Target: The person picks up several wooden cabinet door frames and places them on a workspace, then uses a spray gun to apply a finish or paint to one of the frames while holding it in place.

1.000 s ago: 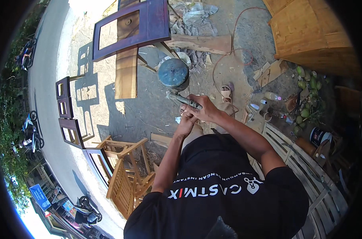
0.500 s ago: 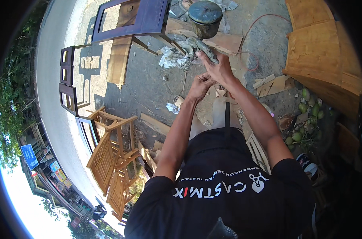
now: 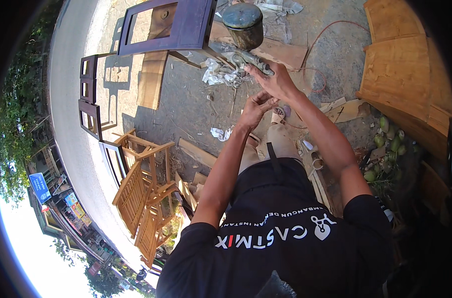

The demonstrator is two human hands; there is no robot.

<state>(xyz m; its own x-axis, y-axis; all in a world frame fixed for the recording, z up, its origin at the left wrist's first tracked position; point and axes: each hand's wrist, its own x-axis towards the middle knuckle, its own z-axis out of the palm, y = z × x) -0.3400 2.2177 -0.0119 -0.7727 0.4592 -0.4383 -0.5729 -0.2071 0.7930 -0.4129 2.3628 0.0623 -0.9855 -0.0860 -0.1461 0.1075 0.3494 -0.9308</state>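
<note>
My right hand (image 3: 278, 83) is wrapped round the handle of a paint spray gun (image 3: 258, 64), a stained metal tool with a round lidded cup (image 3: 243, 25) at its far end. Just below and left of it, my left hand (image 3: 257, 108) is curled with thumb and fingers pinched together; whatever they hold, if anything, is too small to make out. Beyond the gun, to the left, stands a dark purple-brown wooden frame (image 3: 191, 39) with a rectangular opening.
Smaller dark frames (image 3: 90, 119) stand along the road edge (image 3: 69, 99). Slatted wooden chairs (image 3: 129, 186) are at the left. A large wooden cabinet piece (image 3: 397, 69) is at the right, near green coconuts (image 3: 395, 141). A red hose (image 3: 325, 27) and crumpled plastic (image 3: 218, 74) lie on the ground.
The spray gun and right hand have shifted slightly right and down, while its cup sits a little further left. My left hand's fingers stand out more. My feet have moved.
</note>
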